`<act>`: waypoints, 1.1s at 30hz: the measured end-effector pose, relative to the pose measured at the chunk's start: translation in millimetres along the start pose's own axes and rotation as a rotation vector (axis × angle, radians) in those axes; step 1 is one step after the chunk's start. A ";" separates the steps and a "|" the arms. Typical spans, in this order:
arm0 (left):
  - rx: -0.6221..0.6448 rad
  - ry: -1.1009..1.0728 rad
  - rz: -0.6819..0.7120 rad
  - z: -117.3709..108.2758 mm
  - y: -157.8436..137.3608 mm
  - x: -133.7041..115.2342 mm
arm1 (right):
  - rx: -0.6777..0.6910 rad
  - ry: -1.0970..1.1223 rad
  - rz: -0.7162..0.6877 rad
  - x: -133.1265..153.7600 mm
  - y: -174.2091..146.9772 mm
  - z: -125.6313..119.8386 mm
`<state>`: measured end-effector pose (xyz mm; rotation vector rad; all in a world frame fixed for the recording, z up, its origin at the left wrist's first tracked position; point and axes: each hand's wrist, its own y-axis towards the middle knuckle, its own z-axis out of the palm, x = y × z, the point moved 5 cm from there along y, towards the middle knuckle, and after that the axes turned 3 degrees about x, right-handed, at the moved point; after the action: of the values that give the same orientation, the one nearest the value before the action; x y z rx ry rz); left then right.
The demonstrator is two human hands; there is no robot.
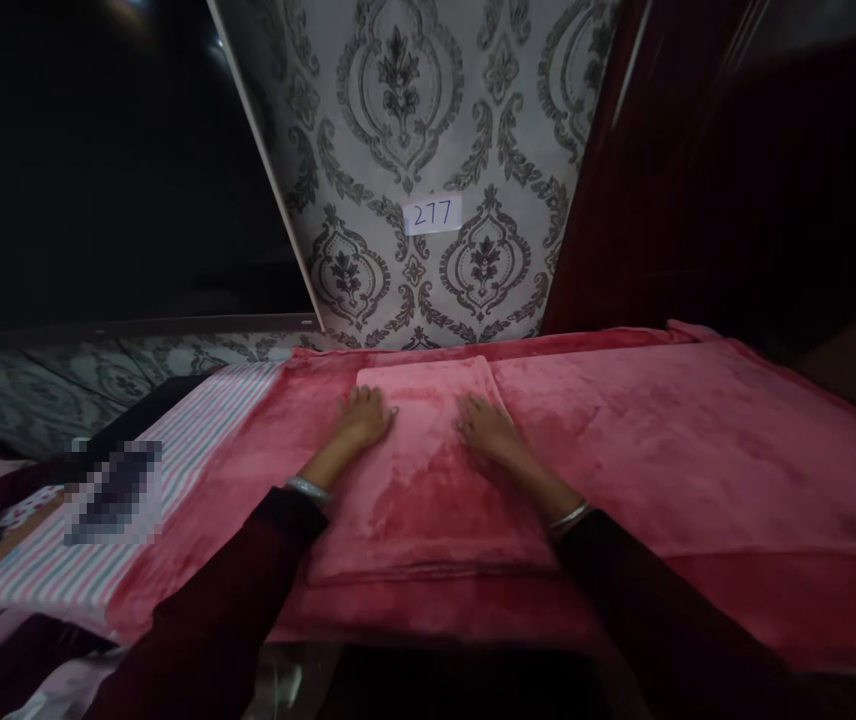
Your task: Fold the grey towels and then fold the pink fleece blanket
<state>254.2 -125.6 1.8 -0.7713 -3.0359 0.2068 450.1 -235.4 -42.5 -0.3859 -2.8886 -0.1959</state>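
A folded pink plush piece of fabric (428, 460) lies flat in the middle, its layered edge facing me. My left hand (364, 415) rests on its far left edge, fingers spread and pointing away from me. On its right side lies my right hand (484, 425), palm down with the fingers stretched out, somewhat blurred. Neither hand grips anything. Beneath the folded piece spreads a larger pink plush cloth (668, 450), which covers most of the surface and reaches far to the right.
A striped cloth (240, 400) shows at the left, with a pixelated patch (113, 495) over part of it. Behind stand a patterned wall with a paper label (433, 214) reading 277, a large dark screen (98, 170) and a dark red glossy panel (623, 200).
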 end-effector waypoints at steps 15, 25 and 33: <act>-0.097 -0.031 0.212 39.2 67.7 -68.5 | -0.125 -0.113 0.001 -16.6 46.2 20.7; 0.009 -0.031 -0.206 15.0 82.2 45.0 | -0.065 -0.099 0.022 -18.0 48.0 16.0; -0.115 -0.046 0.192 -9.4 -8.3 -42.5 | -0.021 -0.059 0.030 -14.7 44.2 6.2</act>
<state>288.0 -151.8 13.4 -1.0825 -3.0370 0.0509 474.8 -195.7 -47.5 -0.4458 -2.9389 -0.2138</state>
